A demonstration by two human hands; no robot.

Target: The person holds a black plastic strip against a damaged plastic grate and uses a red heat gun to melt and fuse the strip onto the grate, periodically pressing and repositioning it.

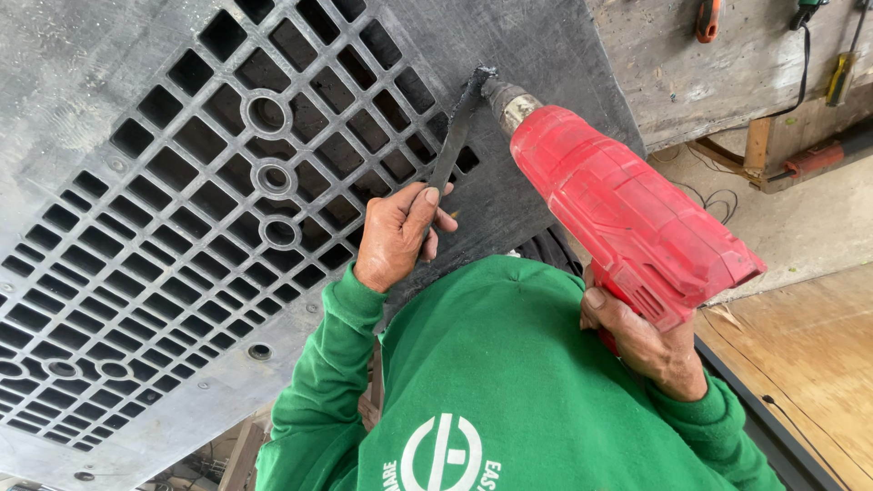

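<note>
A large black plastic panel [100,82] with a grid of square openings and round bosses fills the left of the view. My left hand [397,238] pinches the lower end of a thin dark strip [453,136] that lies against the panel's solid part. My right hand [641,341] grips the handle of a red power drill [627,205]. The drill's metal nose [505,100] points up-left, and its tip meets the strip's upper end at the panel. Green sweatshirt sleeves cover both my arms, and the sweatshirt's chest [491,382] fills the bottom centre.
A worn wooden board [691,73] stands at the upper right with hand tools and a black cable hanging on it. Below it lies a pale floor [800,218] with thin wires, and a plywood sheet [809,364] at the lower right.
</note>
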